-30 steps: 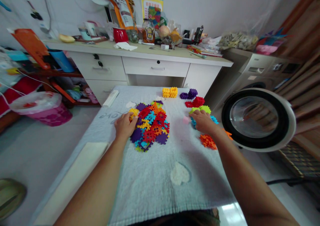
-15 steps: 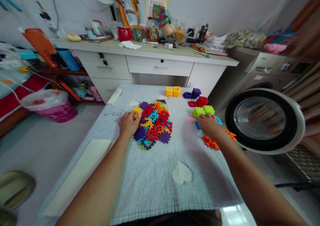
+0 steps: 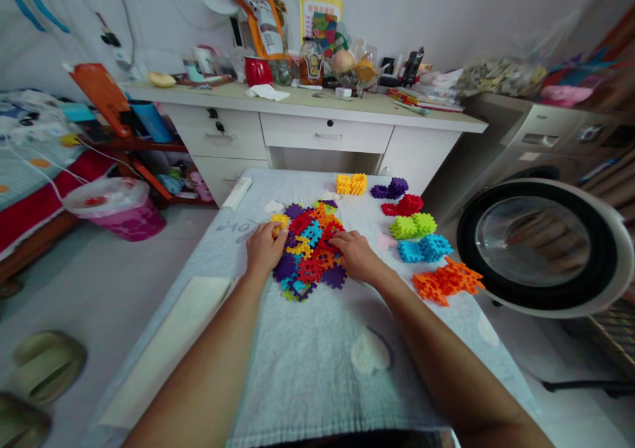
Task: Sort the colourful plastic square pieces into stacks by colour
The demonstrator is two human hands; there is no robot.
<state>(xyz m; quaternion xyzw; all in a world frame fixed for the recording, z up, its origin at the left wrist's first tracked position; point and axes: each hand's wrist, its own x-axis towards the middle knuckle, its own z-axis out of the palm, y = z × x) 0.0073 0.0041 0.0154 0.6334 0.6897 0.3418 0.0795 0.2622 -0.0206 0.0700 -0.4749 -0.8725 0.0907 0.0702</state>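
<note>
A mixed pile of notched plastic building pieces (image 3: 308, 269) in red, blue, purple, orange, yellow and green lies on the cloth-covered table (image 3: 317, 368). At its left edge, my left hand (image 3: 264, 249) is closed, thumb and fingers round a yellow piece (image 3: 279, 221). My right hand (image 3: 358, 256) reaches into the pile's right side, fingers stretched over red pieces (image 3: 331, 233); its thumb is mostly hidden. Right of the pile runs a row of sorted groups: yellow (image 3: 351, 184), purple (image 3: 389, 188), red (image 3: 403, 205), green (image 3: 413, 225), light blue (image 3: 424, 248) and orange (image 3: 448, 281).
A long whitish board (image 3: 169, 349) lies along the table's left side, and a small white bar (image 3: 237, 193) at the far left corner. Behind stands a cluttered white desk (image 3: 327, 134). A washing machine's round door (image 3: 540, 246) hangs open at right; a pink bin (image 3: 119, 210) is at left.
My right hand has moved left from the green and blue groups to the pile, uncovering the light blue group. My left hand stays at the yellow piece. The view has shifted slightly.
</note>
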